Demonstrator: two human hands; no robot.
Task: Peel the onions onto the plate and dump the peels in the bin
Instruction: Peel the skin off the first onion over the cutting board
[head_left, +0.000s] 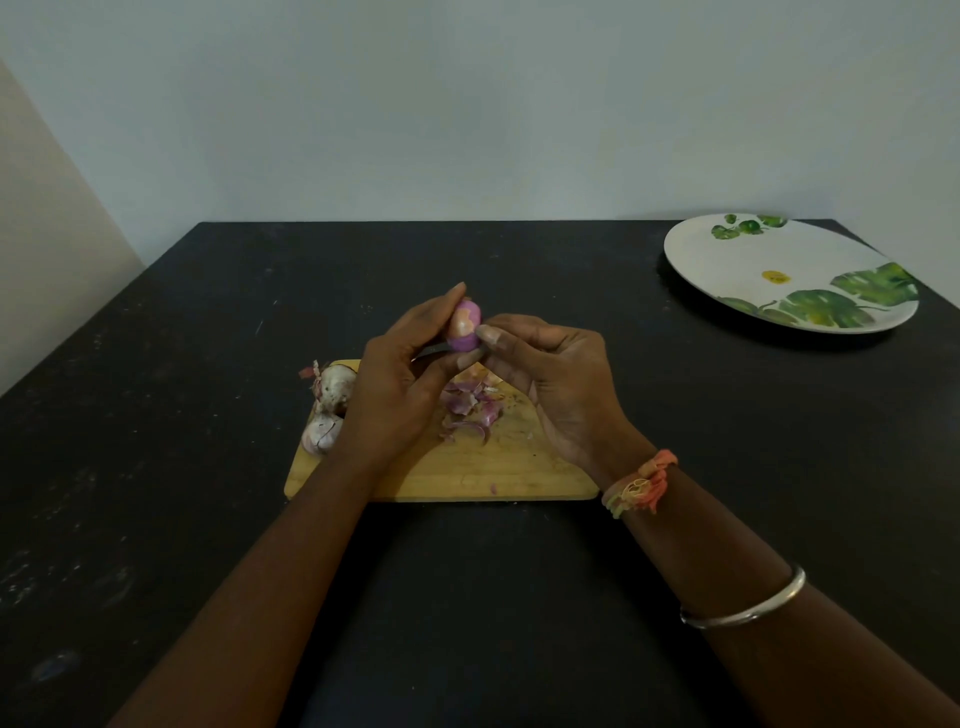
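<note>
Partly peeled purple onion (464, 326) above peels (470, 402); leaf-print plate (727, 270) far right

**Half-peeled onion held over the board**

The left hand (400, 374) grips a small purple onion (465, 325) above the cutting board (467, 467). The right hand (550, 384), at the onion's 3 o'clock, pinches its side with the thumb, fingers (524, 379) curled. Loose peels (470, 408) lie heaped near the board's middle. Two unpeeled onions (337, 387) sit at the board's 9 o'clock edge. A leaf-patterned plate (789, 273) rests on the dark worktop (156, 415) at 2 o'clock, well apart from the board.
</note>
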